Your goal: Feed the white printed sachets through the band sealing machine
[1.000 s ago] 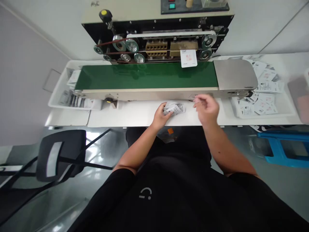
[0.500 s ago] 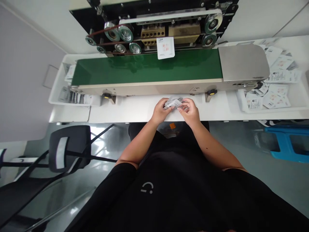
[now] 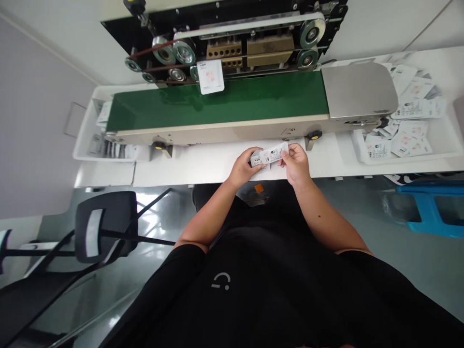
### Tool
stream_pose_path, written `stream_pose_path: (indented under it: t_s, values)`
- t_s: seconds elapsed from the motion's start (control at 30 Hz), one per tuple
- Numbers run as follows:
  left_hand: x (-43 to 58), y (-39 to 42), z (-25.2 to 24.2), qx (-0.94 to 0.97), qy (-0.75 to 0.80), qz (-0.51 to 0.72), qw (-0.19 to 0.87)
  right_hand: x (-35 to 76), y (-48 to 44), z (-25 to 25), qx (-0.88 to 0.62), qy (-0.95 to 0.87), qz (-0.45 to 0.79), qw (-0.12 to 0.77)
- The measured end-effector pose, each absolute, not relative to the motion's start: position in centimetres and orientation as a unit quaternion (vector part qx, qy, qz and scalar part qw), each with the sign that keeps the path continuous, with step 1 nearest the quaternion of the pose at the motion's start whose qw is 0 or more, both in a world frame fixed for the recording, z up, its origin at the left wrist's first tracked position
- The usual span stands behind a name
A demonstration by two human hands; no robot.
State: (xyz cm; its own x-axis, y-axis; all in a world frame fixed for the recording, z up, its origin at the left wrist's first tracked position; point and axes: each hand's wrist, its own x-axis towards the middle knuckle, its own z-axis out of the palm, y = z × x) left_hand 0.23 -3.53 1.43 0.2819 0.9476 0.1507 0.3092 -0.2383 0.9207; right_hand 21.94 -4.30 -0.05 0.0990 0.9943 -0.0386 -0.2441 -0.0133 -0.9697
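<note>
My left hand (image 3: 242, 167) grips a small bundle of printed white sachets (image 3: 255, 158) just above the white table's front edge. My right hand (image 3: 296, 164) pinches the right end of one white sachet (image 3: 274, 154), whose other end lies against the bundle. A further sachet (image 3: 210, 76) rides on the far edge of the green conveyor belt (image 3: 217, 100), beneath the rollers and brass blocks of a band sealer (image 3: 232, 48). Neither hand touches the machine.
A steel plate (image 3: 358, 92) covers the belt's right end. Loose sachets lie in a white tray (image 3: 362, 157) at right, and more in a tray (image 3: 81, 145) at left. A black chair (image 3: 105, 227) stands left; a blue stool (image 3: 429, 208) stands right.
The sachet on the belt has travelled left. My right hand has come in and drawn one sachet out to the right from the bundle. The view has tilted slightly.
</note>
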Motion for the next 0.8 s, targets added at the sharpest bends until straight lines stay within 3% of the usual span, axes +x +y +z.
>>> stream_pose_path:
  t_s: [0.5,0.63,0.8]
  values:
    - [0.2,-3.9,0.7,0.645,0.515,0.416,0.382,21.1,-4.7,2.3,-0.371,-0.378,0.658,0.535]
    - [0.1,-3.9,0.4,0.631,0.514,0.424,0.397,22.2,-4.7,5.3,-0.406,-0.429,0.568,0.573]
    - [0.1,-4.1,1.1,0.642,0.523,0.403,0.389,27.4,-1.2,13.0,-0.492,-0.538,0.312,0.609]
